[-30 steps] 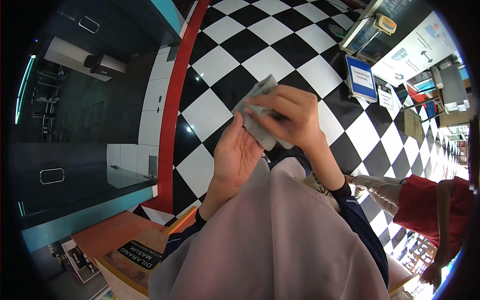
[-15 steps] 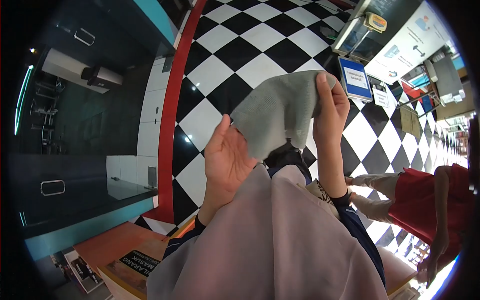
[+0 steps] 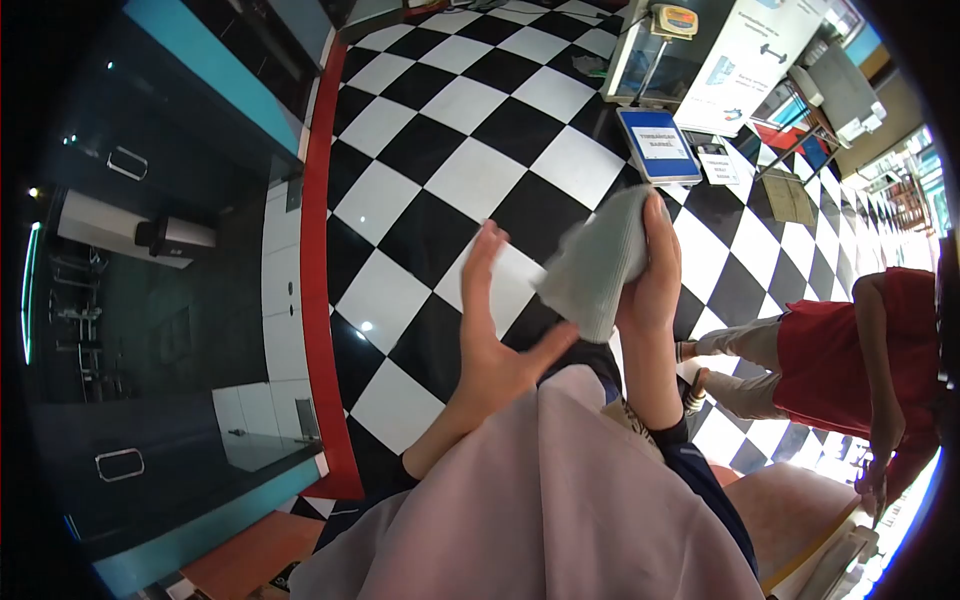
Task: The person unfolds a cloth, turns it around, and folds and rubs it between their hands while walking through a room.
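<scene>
A grey ribbed knit cloth (image 3: 605, 265) hangs in front of me, bunched into a narrow shape; whether it is a sock, a cap or something else I cannot tell. My right hand (image 3: 655, 270) grips its right side, the thumb along the upper edge. To its left, my left hand (image 3: 500, 345) is spread, fingers up and thumb stretched toward the cloth's lower edge. The thumb tip is close to the fabric; contact is unclear. The left fingers are slightly blurred.
Black and white checkered floor (image 3: 475, 180) lies below. Dark glass doors (image 3: 150, 330) run along the left behind a red strip (image 3: 320, 250). Ahead right is a blue platform scale (image 3: 660, 148) beside a banner (image 3: 745, 60). A person in red (image 3: 850, 350) stands at right.
The cloth has gone from spread wide between both hands to bunched in my right hand. My left hand has let go of it and opened. My view has shifted a little.
</scene>
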The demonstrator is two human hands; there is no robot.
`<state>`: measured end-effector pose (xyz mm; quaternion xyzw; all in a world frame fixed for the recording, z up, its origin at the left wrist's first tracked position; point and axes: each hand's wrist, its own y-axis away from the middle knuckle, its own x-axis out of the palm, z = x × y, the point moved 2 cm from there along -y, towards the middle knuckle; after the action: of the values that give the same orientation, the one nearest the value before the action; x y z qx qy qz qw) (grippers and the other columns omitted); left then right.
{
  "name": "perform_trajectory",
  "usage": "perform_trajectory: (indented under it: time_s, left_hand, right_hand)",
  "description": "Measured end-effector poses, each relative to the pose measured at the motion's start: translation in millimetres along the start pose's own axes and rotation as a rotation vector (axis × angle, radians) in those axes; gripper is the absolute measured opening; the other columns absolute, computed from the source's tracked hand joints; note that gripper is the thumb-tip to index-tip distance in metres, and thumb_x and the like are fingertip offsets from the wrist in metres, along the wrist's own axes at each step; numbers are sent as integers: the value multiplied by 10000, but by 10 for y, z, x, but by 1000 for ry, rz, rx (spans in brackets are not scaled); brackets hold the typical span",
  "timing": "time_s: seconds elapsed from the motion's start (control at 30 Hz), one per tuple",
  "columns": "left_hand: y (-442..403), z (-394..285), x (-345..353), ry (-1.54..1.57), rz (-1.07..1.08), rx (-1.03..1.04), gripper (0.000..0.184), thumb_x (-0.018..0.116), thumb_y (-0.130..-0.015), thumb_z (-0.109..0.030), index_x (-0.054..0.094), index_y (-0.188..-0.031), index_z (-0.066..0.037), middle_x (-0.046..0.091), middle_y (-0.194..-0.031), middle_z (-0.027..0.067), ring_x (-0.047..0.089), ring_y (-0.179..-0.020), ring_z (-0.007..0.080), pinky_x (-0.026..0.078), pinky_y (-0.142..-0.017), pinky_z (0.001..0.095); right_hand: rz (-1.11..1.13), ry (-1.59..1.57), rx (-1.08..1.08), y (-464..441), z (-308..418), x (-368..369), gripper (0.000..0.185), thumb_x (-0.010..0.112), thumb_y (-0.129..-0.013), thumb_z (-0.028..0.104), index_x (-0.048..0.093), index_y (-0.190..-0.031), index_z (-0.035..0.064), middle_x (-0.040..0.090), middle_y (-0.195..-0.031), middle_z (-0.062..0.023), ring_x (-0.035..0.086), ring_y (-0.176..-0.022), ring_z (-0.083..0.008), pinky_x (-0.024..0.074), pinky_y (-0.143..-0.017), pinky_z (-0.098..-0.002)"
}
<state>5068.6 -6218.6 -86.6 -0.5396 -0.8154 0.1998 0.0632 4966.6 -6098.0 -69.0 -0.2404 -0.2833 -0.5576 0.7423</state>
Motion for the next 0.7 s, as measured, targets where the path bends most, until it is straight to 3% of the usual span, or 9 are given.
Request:
perform_trajectory:
  time_s: [0.1, 0.13, 0.2, 0.23, 0.3, 0.4, 0.57, 0.6, 0.7]
  left_hand:
    - [-68, -76, 188, 11, 84, 275, 759, 789, -637, -166, 377, -1258, -23, 380, -1309, 202, 352, -1237, 332, 270, -1021, 423]
    - [-75, -45, 237, 20, 98, 271, 759, 789, -637, -166, 377, -1258, -23, 380, -1309, 202, 352, -1237, 332, 270, -1021, 423]
    - [-92, -2, 329, -106, 144, 321, 512, 740, -689, -101, 510, -1138, -16, 523, -1171, 168, 509, -1091, 288, 382, -932, 378]
    - [-101, -11, 359, -99, 142, 326, 512, 740, -689, -101, 510, -1138, -16, 523, -1171, 168, 509, -1091, 288, 382, -932, 378]
    - [-160, -23, 415, 23, 103, 215, 287, 635, -749, 18, 560, -1026, 24, 598, -1016, 161, 573, -966, 261, 427, -856, 325]
    - [-246, 18, 542, 150, 49, 132, 209, 582, -794, 21, 569, -1001, 50, 601, -998, 159, 571, -956, 217, 429, -845, 310]
    - [-336, 140, 737, 242, -13, -35, 162, 542, -852, -9, 571, -988, 74, 621, -911, 123, 584, -821, 122, 448, -730, 226]
    - [-356, 110, 772, 242, -45, -71, 160, 550, -862, -40, 575, -978, 67, 625, -850, 90, 554, -731, 75, 422, -648, 187]
    - [-454, 82, 903, 306, -147, -90, 180, 568, -872, -114, 580, -939, 53, 613, -794, 59, 518, -696, 48, 392, -616, 174]
  right_hand:
    - [-53, 74, -71, 77, 13, -189, 197, 517, -901, 191, 520, -1035, 46, 591, -872, -35, 566, -758, -79, 471, -647, -224]
    - [-83, 75, -69, 76, 15, -229, 181, 526, -896, 164, 524, -1032, 44, 593, -873, -29, 558, -741, -64, 458, -638, -201]
    - [-50, 71, -54, 23, 61, -269, 219, 533, -891, 162, 525, -1062, 24, 592, -874, -25, 553, -735, -61, 451, -641, -196]
    - [-9, 94, -46, -12, 97, -291, 233, 535, -889, 158, 525, -1073, 17, 591, -875, -26, 552, -737, -61, 450, -644, -196]
    - [56, 116, -40, -70, 193, -295, 317, 578, -858, 139, 510, -1134, -1, 585, -947, -40, 555, -826, -82, 454, -723, -221]
    - [208, 240, -110, -168, 305, -344, 481, 668, -788, 140, 475, -1197, -26, 568, -1053, -78, 543, -961, -129, 417, -856, -263]
    - [283, 254, -43, -316, 422, -546, 530, 701, -756, 102, 466, -1208, -41, 574, -1067, -98, 553, -968, -140, 427, -857, -271]
    - [292, 287, -47, -366, 452, -579, 523, 704, -755, 105, 473, -1201, -40, 577, -1064, -97, 554, -965, -138, 429, -855, -268]
    - [296, 308, -49, -500, 510, -628, 485, 710, -760, 140, 510, -1167, -32, 603, -1019, -82, 567, -927, -124, 441, -834, -255]
